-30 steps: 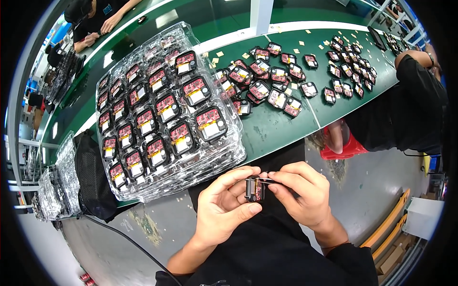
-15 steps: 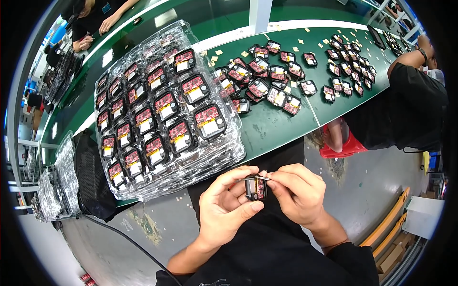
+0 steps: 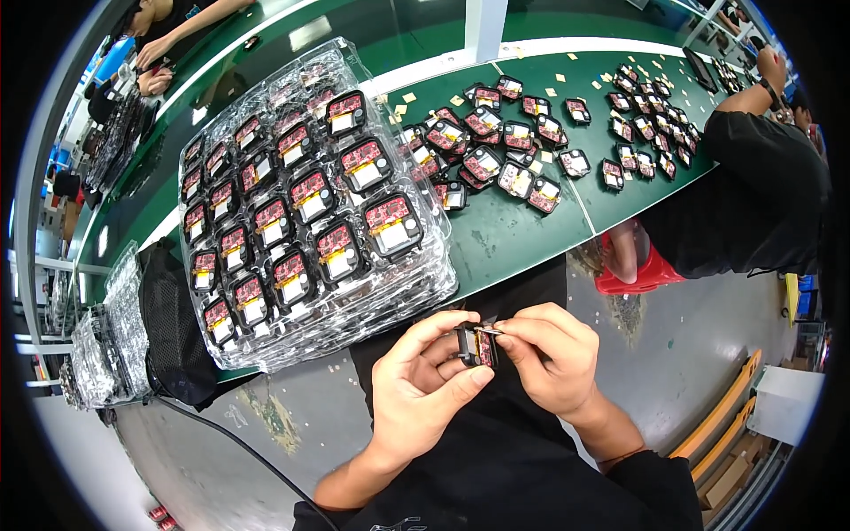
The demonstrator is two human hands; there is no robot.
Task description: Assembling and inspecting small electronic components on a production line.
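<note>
My left hand (image 3: pixel 409 398) grips a small black device housing (image 3: pixel 467 347) by its edges, thumb in front and fingers behind. The housing is tilted on edge, with part of its red circuit board (image 3: pixel 483 349) showing. At its top right edge, my right hand (image 3: pixel 556 361) is closed in a pinch on a thin, silvery sliver (image 3: pixel 489 330) too small to name. Both hands are close together, in front of my body and below the table's near edge. Beyond them, a stack of clear plastic trays (image 3: pixel 332 332) carries rows of similar black housings (image 3: pixel 340 251) with red boards.
Loose housings (image 3: pixel 482 163) lie piled on the green table (image 3: pixel 496 239), with another group (image 3: pixel 651 124) farther right. Small yellowish paper pieces (image 3: pixel 408 97) are scattered about. A co-worker (image 3: pixel 766 186) sits at right near a red stool (image 3: pixel 651 265); another person's hand (image 3: pixel 156 81) is at far left.
My hands stay nearly in place; the housing has turned slightly in my left hand. The left co-worker's hand has shifted, and the right co-worker's arm has moved slightly.
</note>
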